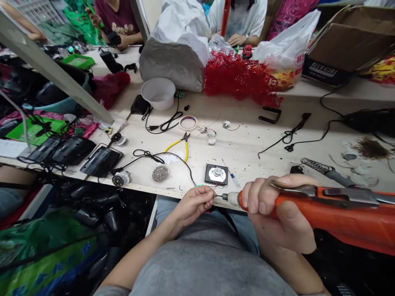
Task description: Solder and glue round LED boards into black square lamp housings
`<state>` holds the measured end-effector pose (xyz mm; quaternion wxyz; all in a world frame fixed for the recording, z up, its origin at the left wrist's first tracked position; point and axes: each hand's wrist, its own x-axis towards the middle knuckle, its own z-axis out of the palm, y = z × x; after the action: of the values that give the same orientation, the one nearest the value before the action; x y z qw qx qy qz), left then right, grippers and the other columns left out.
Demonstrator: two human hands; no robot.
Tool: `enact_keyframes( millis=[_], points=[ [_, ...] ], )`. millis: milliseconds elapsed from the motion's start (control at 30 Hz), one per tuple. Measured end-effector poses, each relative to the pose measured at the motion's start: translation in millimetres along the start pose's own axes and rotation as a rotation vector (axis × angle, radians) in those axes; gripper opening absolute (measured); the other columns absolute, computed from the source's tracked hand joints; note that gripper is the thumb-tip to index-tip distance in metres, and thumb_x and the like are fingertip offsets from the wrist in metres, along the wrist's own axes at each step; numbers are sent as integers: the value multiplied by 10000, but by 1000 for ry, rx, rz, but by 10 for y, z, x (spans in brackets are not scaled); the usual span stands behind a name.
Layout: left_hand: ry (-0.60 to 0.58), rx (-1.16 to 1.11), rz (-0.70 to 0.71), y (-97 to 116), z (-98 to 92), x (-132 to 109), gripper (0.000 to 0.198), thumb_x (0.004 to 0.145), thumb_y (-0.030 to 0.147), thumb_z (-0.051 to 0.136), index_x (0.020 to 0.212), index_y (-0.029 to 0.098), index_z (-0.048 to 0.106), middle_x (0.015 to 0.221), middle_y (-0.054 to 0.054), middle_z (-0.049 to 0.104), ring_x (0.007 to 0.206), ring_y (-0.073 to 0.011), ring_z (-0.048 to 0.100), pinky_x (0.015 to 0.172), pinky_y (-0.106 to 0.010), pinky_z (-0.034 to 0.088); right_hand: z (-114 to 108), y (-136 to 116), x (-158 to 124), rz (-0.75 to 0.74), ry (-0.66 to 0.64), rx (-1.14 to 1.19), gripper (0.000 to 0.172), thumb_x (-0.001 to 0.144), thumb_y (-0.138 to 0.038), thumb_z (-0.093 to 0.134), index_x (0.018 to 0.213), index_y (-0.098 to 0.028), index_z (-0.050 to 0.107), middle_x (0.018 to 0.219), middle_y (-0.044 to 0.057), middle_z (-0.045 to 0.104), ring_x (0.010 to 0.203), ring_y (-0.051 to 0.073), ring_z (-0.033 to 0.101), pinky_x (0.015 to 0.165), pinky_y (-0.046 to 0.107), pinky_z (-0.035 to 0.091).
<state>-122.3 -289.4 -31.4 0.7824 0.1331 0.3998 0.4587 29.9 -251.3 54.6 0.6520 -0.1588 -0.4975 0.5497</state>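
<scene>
My right hand (pixel 277 209) is wrapped round an orange electric screwdriver (pixel 336 209), held nearly level with its bit pointing left. At the bit's tip, the fingers of my left hand (pixel 199 200) are pinched together; whatever sits between them is too small to make out. Just beyond lies a small black square unit (pixel 217 174) with a white face, a round motor-like part on top and thin wires. A small screwdriver with a clear-and-blue handle (pixel 234 179) rests beside it. A round dish of small screws (pixel 160 173) stands to the left, near yellow-handled cutting pliers (pixel 186 144).
Along the bench (pixel 240 144) are a tape roll (pixel 188 123), a white tub (pixel 159 93), black cables and a soldering iron (pixel 339 177) in its coil stand. Black housings (pixel 101 160) lie left. Red netting (pixel 237 76) and bags line the back. Other people sit opposite.
</scene>
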Motion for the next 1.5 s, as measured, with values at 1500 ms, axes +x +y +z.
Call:
enact_keyframes(
  millis=[1500],
  points=[
    [188,1289,554,251,-5,595,275,815,165,671,1078,189,745,646,15,591,660,-173,535,765,-303,438,-444,801,304,41,55,-533,205,828,-249,749,952,-234,586,626,-83,575,468,116,570,478,280,507]
  ],
)
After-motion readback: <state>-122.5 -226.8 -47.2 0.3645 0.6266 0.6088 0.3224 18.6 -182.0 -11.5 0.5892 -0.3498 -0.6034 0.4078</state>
